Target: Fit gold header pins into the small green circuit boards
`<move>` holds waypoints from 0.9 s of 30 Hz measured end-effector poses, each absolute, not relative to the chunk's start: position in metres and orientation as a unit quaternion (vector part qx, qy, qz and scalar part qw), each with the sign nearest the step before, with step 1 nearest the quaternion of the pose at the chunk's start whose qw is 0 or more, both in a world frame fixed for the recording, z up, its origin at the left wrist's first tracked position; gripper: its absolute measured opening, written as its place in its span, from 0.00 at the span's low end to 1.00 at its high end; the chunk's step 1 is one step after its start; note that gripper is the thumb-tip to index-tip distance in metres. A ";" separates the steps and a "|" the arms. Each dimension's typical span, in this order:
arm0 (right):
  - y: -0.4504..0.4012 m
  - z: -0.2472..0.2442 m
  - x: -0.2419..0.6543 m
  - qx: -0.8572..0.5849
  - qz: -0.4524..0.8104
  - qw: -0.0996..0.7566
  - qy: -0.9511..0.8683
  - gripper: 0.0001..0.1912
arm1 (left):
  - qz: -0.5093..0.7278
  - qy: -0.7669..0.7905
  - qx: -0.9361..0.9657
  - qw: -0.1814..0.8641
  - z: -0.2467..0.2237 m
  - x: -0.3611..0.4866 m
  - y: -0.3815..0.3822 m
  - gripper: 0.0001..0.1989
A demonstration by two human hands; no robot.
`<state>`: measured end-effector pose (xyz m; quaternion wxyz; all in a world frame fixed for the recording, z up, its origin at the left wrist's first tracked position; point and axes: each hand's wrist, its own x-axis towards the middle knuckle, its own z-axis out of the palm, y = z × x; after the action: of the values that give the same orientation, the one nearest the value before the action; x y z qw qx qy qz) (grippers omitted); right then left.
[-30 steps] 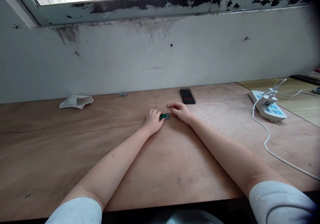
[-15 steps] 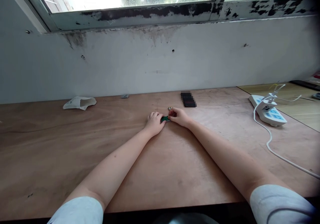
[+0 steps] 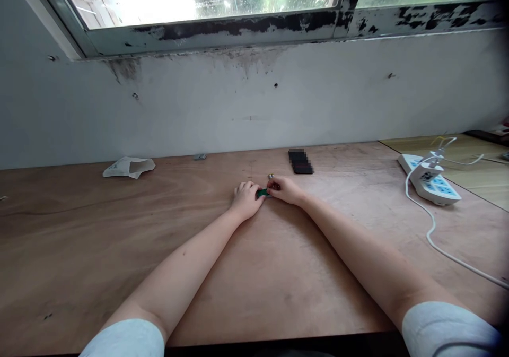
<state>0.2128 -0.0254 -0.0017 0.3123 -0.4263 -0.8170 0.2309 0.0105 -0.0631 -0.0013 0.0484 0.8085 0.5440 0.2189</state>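
At the middle of the wooden table my left hand (image 3: pixel 245 200) is closed on the left end of a small green piece (image 3: pixel 262 193). My right hand (image 3: pixel 286 190) pinches at the right end of the same piece with thumb and finger. The fingers cover much of it, so its exact kind cannot be made out. A tiny shiny metallic bit (image 3: pixel 271 176) shows just beyond the right fingertips; whether it touches them is unclear.
A dark, pixelated rectangular object (image 3: pixel 301 161) lies behind my right hand. Farther left are a crumpled white wrapper (image 3: pixel 129 167) and a small grey packet (image 3: pixel 200 156) by the wall. On the right stands a white power strip (image 3: pixel 431 182) with a trailing white cable (image 3: pixel 431 229).
The whole scene sits slightly lower in the view, as the camera has tilted up a little. Both hands stay at the green piece, with only slight finger movement.
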 end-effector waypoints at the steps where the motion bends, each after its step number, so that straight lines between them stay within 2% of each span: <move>1: -0.025 -0.001 0.213 -0.426 0.231 0.308 -0.819 0.05 | 0.219 0.545 0.808 0.048 -0.001 0.011 -0.063 0.13; 15: -0.030 0.009 0.212 -0.422 0.207 0.274 -0.839 0.02 | 0.206 0.553 0.806 0.052 0.000 0.011 -0.065 0.14; 23: -0.030 0.013 0.216 -0.416 0.216 0.252 -0.847 0.07 | 0.213 0.550 0.806 0.051 0.000 0.010 -0.064 0.13; 27: -0.028 0.009 0.217 -0.411 0.229 0.271 -0.840 0.09 | 0.216 0.547 0.807 0.050 -0.001 0.010 -0.063 0.13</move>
<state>0.2171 -0.0276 0.0086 0.2707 -0.4111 -0.8397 0.2295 0.0099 -0.0626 -0.0006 0.0502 0.8073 0.5470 0.2157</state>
